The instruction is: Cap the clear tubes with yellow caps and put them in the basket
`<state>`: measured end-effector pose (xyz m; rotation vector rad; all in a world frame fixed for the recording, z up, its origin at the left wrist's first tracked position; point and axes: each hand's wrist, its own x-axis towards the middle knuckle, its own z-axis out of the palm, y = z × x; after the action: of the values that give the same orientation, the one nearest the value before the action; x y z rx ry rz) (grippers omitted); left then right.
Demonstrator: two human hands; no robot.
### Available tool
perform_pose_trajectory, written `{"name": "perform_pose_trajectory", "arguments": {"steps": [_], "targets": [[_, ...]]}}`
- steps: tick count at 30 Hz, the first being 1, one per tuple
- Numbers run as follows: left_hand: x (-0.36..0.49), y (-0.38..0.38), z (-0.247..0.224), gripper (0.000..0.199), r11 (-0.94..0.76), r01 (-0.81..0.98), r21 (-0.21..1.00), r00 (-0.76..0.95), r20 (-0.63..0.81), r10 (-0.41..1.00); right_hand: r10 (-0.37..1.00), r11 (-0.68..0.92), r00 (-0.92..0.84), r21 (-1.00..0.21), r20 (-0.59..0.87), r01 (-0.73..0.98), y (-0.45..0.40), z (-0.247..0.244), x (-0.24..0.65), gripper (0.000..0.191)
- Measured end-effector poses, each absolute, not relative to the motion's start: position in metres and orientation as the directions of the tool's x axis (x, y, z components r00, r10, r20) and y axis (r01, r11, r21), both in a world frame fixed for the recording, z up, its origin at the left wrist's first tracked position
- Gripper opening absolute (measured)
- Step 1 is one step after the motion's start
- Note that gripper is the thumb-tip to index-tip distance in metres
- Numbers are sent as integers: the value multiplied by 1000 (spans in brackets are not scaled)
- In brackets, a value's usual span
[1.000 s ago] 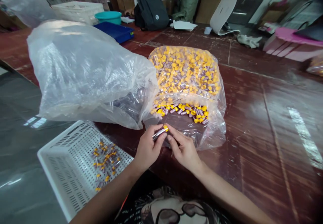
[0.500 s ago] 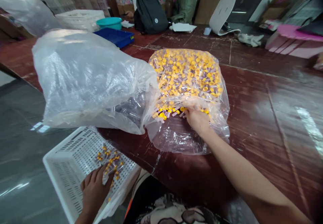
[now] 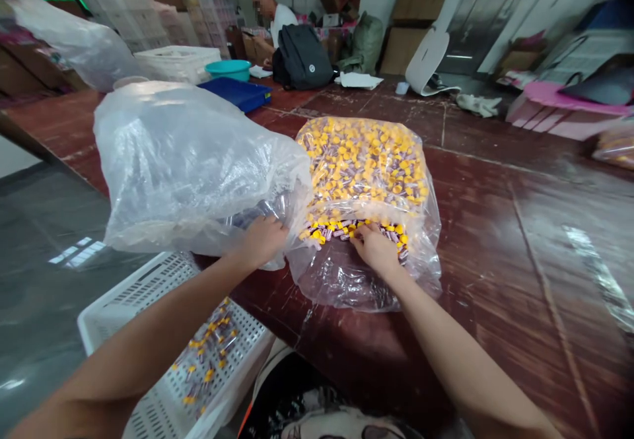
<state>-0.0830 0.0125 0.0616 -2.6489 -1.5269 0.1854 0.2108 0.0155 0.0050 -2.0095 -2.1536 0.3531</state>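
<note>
My right hand [image 3: 375, 247] is at the mouth of a clear plastic bag [image 3: 341, 280] full of small yellow-capped pieces [image 3: 356, 155] with purplish printed bodies. Its fingers are bent in among the pieces at the opening; whatever they pinch is hidden. My left hand [image 3: 266, 239] reaches into the opening of a large cloudy plastic bag [image 3: 193, 155], where clear plastic pieces [image 3: 265, 208] show dimly. The left fingertips are hidden by the hand and bag. Below my left forearm, a white slotted basket [image 3: 119, 300] holds scattered clear pieces with yellow caps [image 3: 212, 340].
Both bags lie on a dark red table [image 3: 475, 228]. Behind them are a blue tray [image 3: 240, 96], a teal basin [image 3: 228, 69], a white crate [image 3: 178, 59] and a black backpack [image 3: 304, 59]. A pink box [image 3: 555, 112] stands at right. A person [image 3: 280, 16] is at the back.
My left hand has left the basket and moved up and right to the cloudy bag's opening. My right hand stays at the yellow-capped pieces. The view has tilted up slightly.
</note>
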Motion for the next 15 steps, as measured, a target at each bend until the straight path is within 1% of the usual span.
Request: {"name": "perform_pose_trajectory", "arguments": {"steps": [1,2,3,4,5,6,7,8,9,10,11,12,13,14,15], "targets": [[-88,8,66,23,-452,888,-84,455,27,890,995,99,-104,-378,7,920,13,6,216,17],[-92,1,71,28,-385,923,1,380,146,913,989,146,-136,-480,57,865,8,8,220,15],[-94,-8,76,36,-319,938,134,276,266,924,980,199,-164,-587,113,784,3,10,224,14],[-93,-19,81,44,-264,913,312,146,353,924,969,245,-181,-690,166,681,-4,13,225,15],[-89,-32,84,51,-224,830,511,15,380,925,962,271,-181,-781,204,562,-12,16,225,16],[-80,-45,85,54,-188,687,702,-96,344,934,960,277,-165,-853,226,442,-21,20,224,17],[-69,-57,85,55,-145,499,854,-168,259,951,963,265,-141,-904,230,335,-30,25,220,19],[-54,-69,82,53,-88,295,951,-200,151,968,968,245,-120,-936,221,253,-39,29,217,23],[-39,-79,78,49,-20,105,994,-203,41,978,972,227,-107,-953,209,199,-47,33,213,28],[-23,-88,73,45,45,-52,998,-188,-54,981,973,223,-101,-959,208,173,-54,37,210,31],[-8,-94,68,42,92,-165,982,-168,-120,979,970,236,-103,-957,221,168,-60,41,208,32],[6,-99,65,39,125,-235,964,-148,-163,976,964,260,-111,-949,244,176,-65,44,208,31],[17,-102,63,38,148,-261,954,-125,-185,975,955,289,-124,-939,269,186,-70,46,209,29],[26,-105,62,38,165,-244,956,-96,-193,977,945,319,-141,-928,295,193,-74,47,213,28],[33,-106,63,39,178,-188,966,-54,-191,980,934,348,-160,-917,320,196,-79,48,217,27]]}}
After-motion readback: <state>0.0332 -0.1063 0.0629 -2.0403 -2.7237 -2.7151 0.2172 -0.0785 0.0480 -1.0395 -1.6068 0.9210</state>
